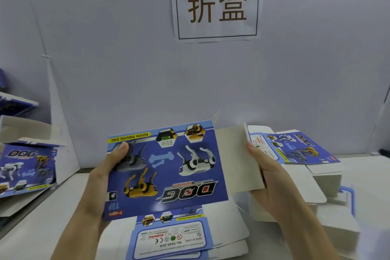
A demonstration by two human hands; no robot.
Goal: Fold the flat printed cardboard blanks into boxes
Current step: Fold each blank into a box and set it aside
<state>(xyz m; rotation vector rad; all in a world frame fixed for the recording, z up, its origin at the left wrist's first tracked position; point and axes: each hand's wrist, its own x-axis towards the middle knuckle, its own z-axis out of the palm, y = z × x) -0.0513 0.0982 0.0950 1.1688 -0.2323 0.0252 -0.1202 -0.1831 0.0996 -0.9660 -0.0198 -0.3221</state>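
Note:
I hold a blue printed cardboard blank (pixel 166 171) with robot dogs and "DOG" lettering up in front of me, its print upside down. My left hand (pixel 105 173) grips its left edge, thumb on the printed face. My right hand (pixel 272 177) grips the grey unprinted side panel (pixel 238 158), which is bent away from the blue face. A lower flap with a white warning label (pixel 171 236) hangs toward me.
A stack of flat blanks (pixel 299 150) lies on the white table (pixel 38 236) at the right, more grey card beneath it. Folded blue boxes (pixel 25 171) stand at the left. A white partition with a paper sign (pixel 217 6) rises behind.

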